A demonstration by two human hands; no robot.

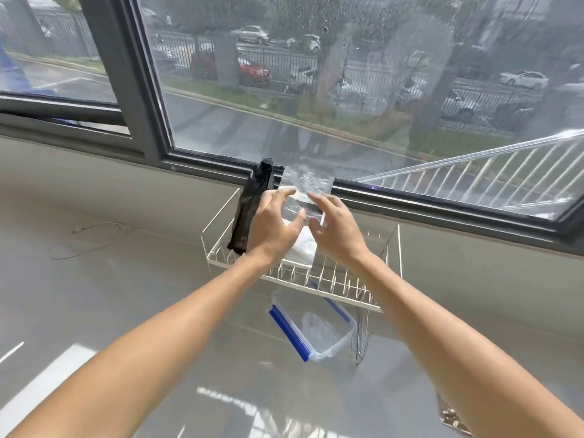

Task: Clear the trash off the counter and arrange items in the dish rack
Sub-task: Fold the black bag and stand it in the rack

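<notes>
A white wire dish rack point(344, 298) stands on the grey counter under the window. A clear plastic container point(308, 181) stands upright at the back of the rack, against the window frame. My left hand point(271, 224) and my right hand point(336, 227) both reach over the rack and grip this container's lower part between thumb and fingers. A long black item point(249, 210) leans upright in the rack's left side, touching my left hand. A white flat item point(303, 248) lies in the rack under my hands, partly hidden.
A clear box with blue clips point(316, 330) sits on the counter in front of and partly under the rack. A thin white cable point(85, 238) lies at the left. Small shiny scraps point(450, 415) lie at the lower right. The window frame point(410, 197) runs right behind the rack.
</notes>
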